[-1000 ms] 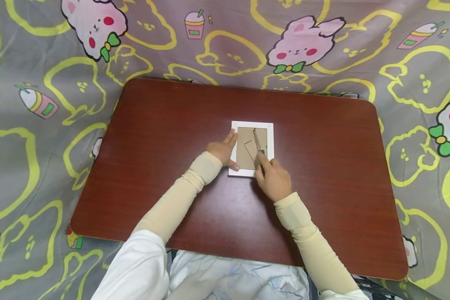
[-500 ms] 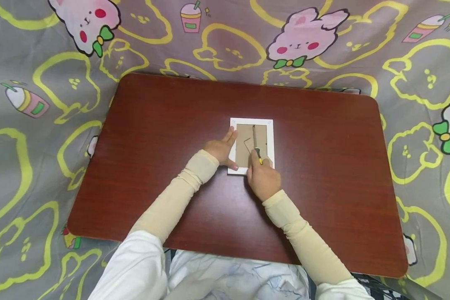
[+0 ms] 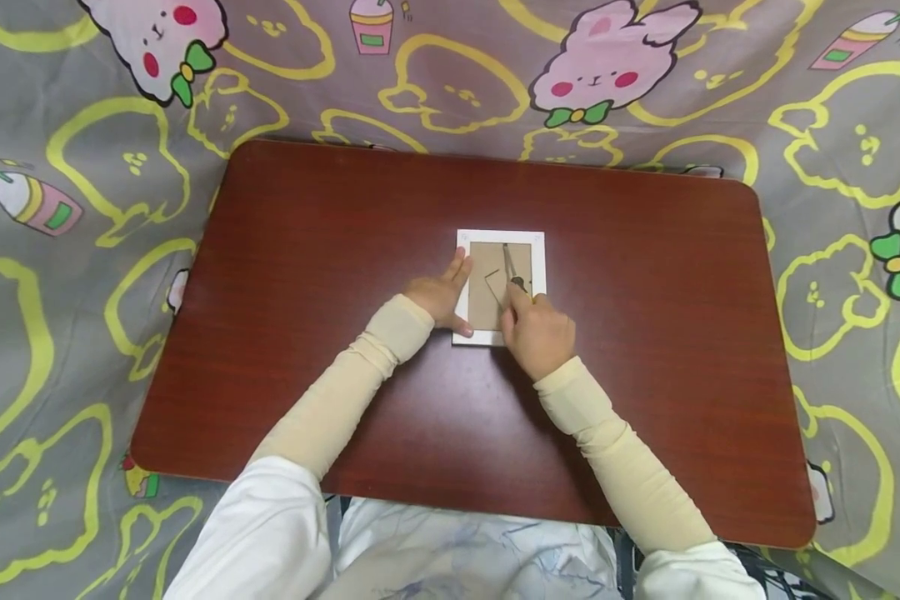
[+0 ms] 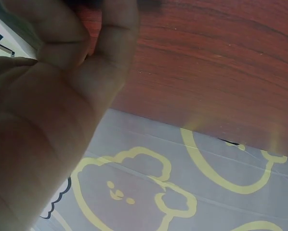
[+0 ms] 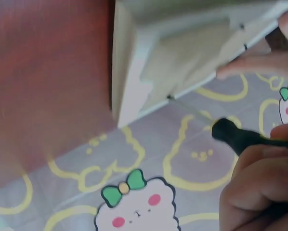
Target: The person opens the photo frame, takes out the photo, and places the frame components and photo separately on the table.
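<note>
A white picture frame [image 3: 538, 260] lies face down on the table, its brown backing board [image 3: 482, 308] showing. My left hand [image 3: 437, 300] rests along the frame's left side, fingers and thumb spread over the border. In the left wrist view, that hand [image 4: 43, 96] fills the left part. My right hand [image 3: 542, 337] grips a screwdriver [image 3: 519, 282] with a black and yellow handle. Its shaft slants across the backing to the far edge. Seen from the right wrist, the tip meets a small dark tab [image 5: 170, 97] at the border; other dark tabs sit along the inner edge.
A thin L-shaped line [image 3: 491, 287] marks the backing board. The reddish-brown table [image 3: 307, 250] has rounded corners and extends around the frame. A patterned grey curtain [image 3: 270, 50] hangs behind and beside it.
My right hand and the screwdriver handle swung left, then back to the right, while the tip stayed near the far edge. My left hand kept its place on the frame. The head view shifted slightly.
</note>
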`<action>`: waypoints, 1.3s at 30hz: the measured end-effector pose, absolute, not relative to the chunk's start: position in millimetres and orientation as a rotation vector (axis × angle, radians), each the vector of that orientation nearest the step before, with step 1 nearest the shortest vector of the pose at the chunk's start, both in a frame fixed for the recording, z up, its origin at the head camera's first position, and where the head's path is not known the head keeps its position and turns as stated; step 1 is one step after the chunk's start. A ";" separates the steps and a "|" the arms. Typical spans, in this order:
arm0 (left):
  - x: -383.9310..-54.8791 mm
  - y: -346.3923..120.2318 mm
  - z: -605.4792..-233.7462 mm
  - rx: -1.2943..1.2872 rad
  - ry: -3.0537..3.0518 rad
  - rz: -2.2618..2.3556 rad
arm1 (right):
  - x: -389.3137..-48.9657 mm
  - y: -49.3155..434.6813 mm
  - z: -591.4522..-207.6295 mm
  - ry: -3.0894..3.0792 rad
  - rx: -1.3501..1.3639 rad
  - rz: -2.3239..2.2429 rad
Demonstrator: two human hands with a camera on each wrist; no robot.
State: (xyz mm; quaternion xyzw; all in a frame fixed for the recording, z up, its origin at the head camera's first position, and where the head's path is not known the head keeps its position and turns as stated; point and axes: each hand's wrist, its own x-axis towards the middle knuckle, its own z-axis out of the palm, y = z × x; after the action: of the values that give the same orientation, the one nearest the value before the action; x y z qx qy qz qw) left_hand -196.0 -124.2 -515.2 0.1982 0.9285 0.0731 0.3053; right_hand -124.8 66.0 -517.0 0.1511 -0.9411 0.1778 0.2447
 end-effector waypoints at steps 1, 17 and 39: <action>-196.0 -124.3 -513.8 0.526 2.460 0.195 | -127.5 67.2 -513.2 -2.566 0.430 0.490; -197.2 -126.6 -516.0 0.511 2.439 0.207 | -191.5 82.9 -440.8 -2.888 0.503 0.652; -195.2 -123.2 -509.1 0.510 2.442 0.210 | -292.9 88.1 -381.8 -3.335 0.453 0.899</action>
State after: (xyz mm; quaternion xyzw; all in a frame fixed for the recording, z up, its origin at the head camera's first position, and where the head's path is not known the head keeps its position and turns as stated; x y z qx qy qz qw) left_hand -195.2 -123.2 -509.1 0.1933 0.9261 0.0798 0.3139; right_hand -292.9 88.1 -381.8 0.1281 -0.9434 0.2544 -0.1702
